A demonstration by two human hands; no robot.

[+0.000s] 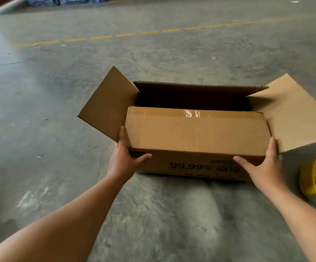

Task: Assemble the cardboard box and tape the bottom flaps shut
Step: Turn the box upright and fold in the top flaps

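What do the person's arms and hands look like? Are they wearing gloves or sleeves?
No gloves and no sleeves show. Both forearms are bare from the bottom edge of the picture up to the wrists. The left hand and the right hand are bare too. No watch, ring or bracelet is visible on either one. There are no markings or cables on them.

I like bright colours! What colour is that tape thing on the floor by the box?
The tape dispenser is bright yellow, shown in the head view.
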